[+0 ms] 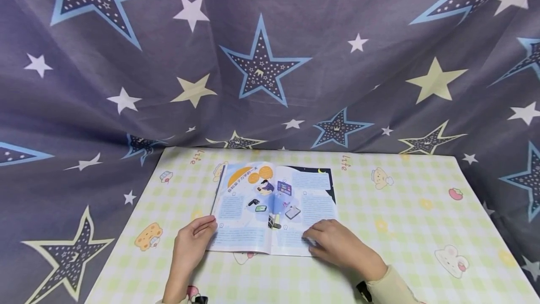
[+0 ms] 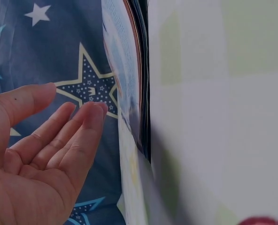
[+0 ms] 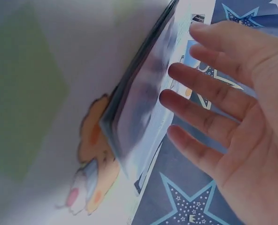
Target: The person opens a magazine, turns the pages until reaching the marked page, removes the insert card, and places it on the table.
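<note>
and here's the magazine (image 1: 273, 210), spread open at a full double page, glossy and pale, blue panels of small print down both sides. the left page (image 1: 223, 240) carries orange shapes (image 1: 241, 176) up top, with a slanting line of dark characters under them; the right page (image 1: 316, 208) has a night-dark corner and a yellow crescent (image 1: 322, 171). little drawn gadgets gather around the fold, and from the left wrist a slim stack of page edges shows, dark at the outside.

now the edges! the worktop (image 1: 405, 229), in a green-and-white checked cover, runs back to the starry curtain (image 1: 295, 128), and only a narrow strip separates that back edge from the magazine's top. wider room to the right, a broad stretch of checks out to the far side; a smaller one to the left.

to the hands, then: the magazine lies between them. left hand (image 1: 193, 243) is just beside the lower left page edge, fingers relaxed and nearly straight, thumb apart from them. right hand (image 1: 337, 245) comes in over the lower right page, fingers loosely bent and spread, nothing in its grasp. are the fingertips touching paper? on either side, cannot tell!
</note>
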Demonstrator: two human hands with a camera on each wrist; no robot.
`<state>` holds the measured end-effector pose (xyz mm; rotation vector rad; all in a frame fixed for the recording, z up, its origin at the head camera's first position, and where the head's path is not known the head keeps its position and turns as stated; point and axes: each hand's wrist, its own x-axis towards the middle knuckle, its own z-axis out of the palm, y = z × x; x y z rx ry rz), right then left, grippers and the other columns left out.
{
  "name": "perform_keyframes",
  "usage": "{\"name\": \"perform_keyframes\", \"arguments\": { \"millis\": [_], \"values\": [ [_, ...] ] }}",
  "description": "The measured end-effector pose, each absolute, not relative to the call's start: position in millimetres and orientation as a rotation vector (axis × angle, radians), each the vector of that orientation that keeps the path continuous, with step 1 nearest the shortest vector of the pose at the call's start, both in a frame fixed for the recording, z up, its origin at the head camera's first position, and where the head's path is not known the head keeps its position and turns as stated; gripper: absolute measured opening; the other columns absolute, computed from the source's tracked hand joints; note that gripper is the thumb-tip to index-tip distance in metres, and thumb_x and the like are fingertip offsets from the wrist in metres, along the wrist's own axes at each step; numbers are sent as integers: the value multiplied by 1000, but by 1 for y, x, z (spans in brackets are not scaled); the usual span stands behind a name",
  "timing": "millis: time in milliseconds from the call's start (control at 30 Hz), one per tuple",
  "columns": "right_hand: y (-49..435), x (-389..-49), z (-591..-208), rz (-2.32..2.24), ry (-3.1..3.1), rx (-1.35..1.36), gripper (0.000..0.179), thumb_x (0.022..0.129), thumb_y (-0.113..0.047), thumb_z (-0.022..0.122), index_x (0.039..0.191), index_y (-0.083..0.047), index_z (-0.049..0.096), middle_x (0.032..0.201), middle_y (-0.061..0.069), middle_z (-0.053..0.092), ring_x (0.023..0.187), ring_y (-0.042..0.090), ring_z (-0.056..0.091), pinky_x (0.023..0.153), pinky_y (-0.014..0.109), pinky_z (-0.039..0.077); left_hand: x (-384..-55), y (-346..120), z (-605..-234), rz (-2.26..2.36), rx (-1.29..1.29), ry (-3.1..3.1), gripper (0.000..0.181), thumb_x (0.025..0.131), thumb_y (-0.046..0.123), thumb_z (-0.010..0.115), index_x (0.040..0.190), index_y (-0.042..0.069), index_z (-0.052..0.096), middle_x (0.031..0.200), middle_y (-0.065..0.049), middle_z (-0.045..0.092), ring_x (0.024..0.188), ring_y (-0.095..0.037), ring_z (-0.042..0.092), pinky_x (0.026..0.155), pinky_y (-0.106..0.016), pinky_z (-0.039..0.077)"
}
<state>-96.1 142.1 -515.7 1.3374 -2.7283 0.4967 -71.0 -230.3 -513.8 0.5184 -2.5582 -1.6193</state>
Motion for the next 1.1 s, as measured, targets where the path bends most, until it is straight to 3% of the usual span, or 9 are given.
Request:
{"name": "perform_keyframes", "arguments": {
  "millis": [200, 300, 600, 900, 1100],
  "values": [
    [143, -95, -517, 426, -2837, 1273, 59, 83, -44, 79, 128, -9, 63, 128, 13, 60, 119, 30, 55, 102, 48, 46, -72, -229, -514, -1613, 509, -2562, 26, 95, 15, 70, 117, 1, 72, 107, -10, 74, 100, -21, 71, 77, -10, 51],
    [140, -96, -519, 404, -2885, 1265, 66, 83, -48, 78, 133, -9, 60, 134, 16, 56, 124, 32, 52, 104, 48, 44, -72, -228, -514, -1618, 502, -2566, 25, 95, 14, 70, 116, 2, 72, 106, -9, 74, 99, -21, 71, 77, -10, 50],
    [140, -96, -516, 456, -2895, 1266, 53, 85, -39, 78, 127, -9, 64, 131, 16, 58, 122, 31, 54, 100, 49, 47, -72, -228, -514, -1610, 523, -2578, 26, 95, 16, 70, 116, 3, 73, 105, -8, 74, 99, -20, 71, 77, -11, 51],
    [126, -96, -520, 389, -2917, 1290, 69, 85, -50, 75, 138, -9, 57, 140, 18, 52, 130, 34, 47, 106, 50, 43, -72, -227, -516, -1633, 534, -2569, 26, 95, 17, 71, 117, 4, 73, 107, -7, 74, 99, -18, 71, 78, -9, 50],
    [128, -98, -517, 409, -2922, 1295, 62, 85, -47, 76, 133, -9, 60, 138, 16, 54, 127, 32, 50, 102, 49, 45, -73, -227, -515, -1641, 530, -2574, 26, 95, 18, 71, 117, 5, 73, 106, -6, 74, 99, -17, 71, 79, -9, 49]
  ]
}}
